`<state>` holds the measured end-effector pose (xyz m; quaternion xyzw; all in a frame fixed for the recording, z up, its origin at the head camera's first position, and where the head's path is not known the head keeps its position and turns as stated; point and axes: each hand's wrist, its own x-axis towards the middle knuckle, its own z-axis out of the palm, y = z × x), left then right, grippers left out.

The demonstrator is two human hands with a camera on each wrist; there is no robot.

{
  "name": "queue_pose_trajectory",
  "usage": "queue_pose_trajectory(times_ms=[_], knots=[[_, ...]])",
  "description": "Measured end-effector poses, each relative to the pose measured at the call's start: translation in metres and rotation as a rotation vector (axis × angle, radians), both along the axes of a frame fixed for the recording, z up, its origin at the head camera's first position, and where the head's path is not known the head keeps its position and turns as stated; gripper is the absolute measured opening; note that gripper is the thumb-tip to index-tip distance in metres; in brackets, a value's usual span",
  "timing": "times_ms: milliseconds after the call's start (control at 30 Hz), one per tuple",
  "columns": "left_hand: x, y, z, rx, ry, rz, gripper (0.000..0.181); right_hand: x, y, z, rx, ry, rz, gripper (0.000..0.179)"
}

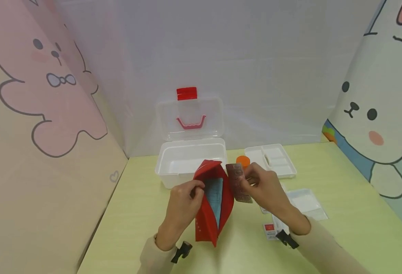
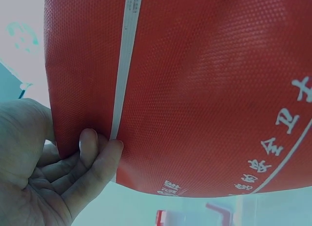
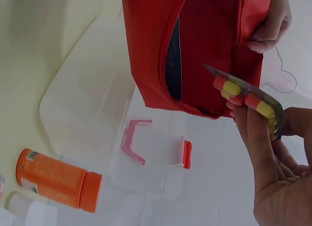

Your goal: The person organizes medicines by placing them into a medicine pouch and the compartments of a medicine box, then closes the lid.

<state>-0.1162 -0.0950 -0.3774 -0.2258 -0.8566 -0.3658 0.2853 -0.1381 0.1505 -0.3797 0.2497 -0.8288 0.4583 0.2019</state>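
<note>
My left hand [image 1: 183, 201] pinches the edge of a red zippered pouch [image 1: 204, 224], keeping it upright with its mouth spread. White lettering runs along the pouch's outside in the left wrist view. Inside the pouch stands a light blue packet [image 1: 214, 196]. Between thumb and fingers my right hand [image 1: 266, 186] holds a blister pack of capsules [image 1: 236, 182], just right of the pouch mouth. Red and yellow capsules [image 3: 261, 105] bulge from the pack in the right wrist view, where its tip overlaps the opening.
Behind the pouch stands a clear plastic box [image 1: 173, 161] with its lid [image 1: 192, 108] raised and a pink handle. An orange bottle [image 3: 58, 179] is beside it. To the right lie a white divided tray [image 1: 279, 160], a small red-and-white box [image 1: 270, 230] and a clear bag [image 1: 307, 203].
</note>
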Motion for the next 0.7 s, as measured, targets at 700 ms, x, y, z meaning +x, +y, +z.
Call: queue_pose_trajectory(times_ms=[700], knots=[[-0.002, 0.013, 0.001, 0.007, 0.037, -0.022, 0.015, 0.007, -0.053, -0.024, -0.098, -0.297, -0.039, 0.015]])
